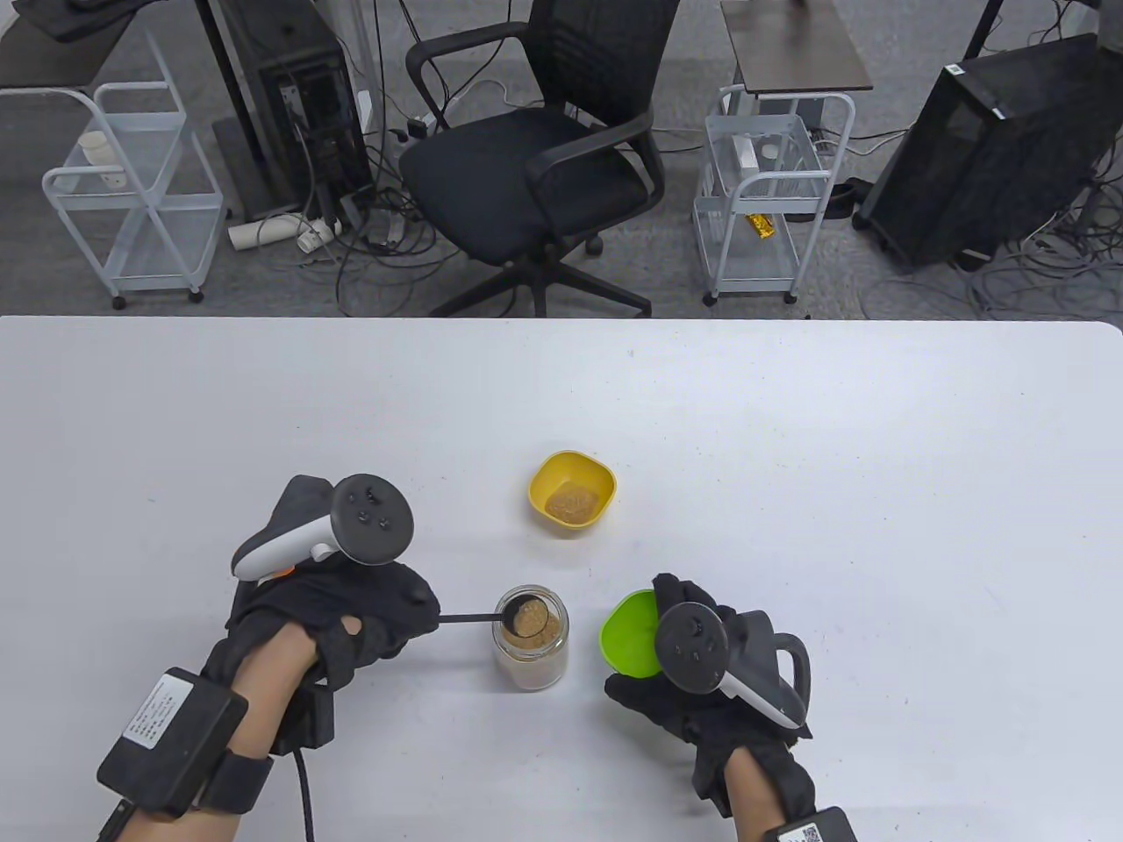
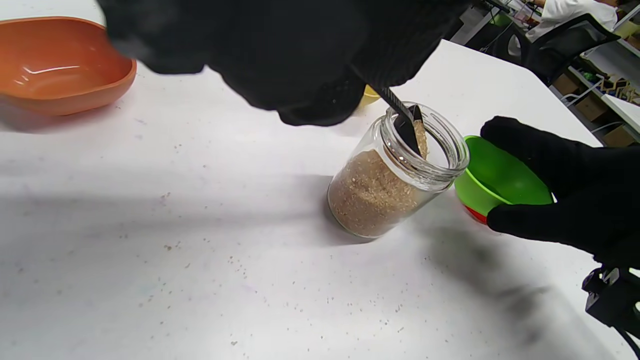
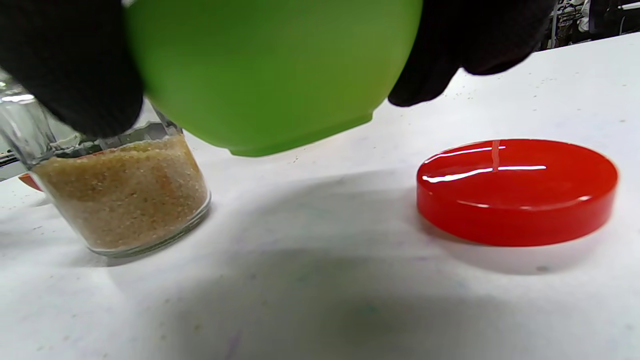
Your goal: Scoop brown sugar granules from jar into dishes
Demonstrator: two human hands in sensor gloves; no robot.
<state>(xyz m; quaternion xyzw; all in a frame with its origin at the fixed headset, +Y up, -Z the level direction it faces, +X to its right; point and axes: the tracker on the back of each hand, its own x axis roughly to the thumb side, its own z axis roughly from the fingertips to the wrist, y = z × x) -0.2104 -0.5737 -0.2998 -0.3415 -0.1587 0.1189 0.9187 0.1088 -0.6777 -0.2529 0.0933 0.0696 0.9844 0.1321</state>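
Observation:
A glass jar partly full of brown sugar stands near the table's front centre; it shows too in the left wrist view and the right wrist view. My left hand holds a black spoon by its handle, its sugar-filled bowl at the jar's mouth. My right hand grips an empty green dish and holds it off the table just right of the jar. A yellow dish with some sugar in it sits behind the jar.
A red jar lid lies flat on the table under my right hand. An empty orange dish sits to the left, hidden under my left hand in the table view. Loose granules dot the white table.

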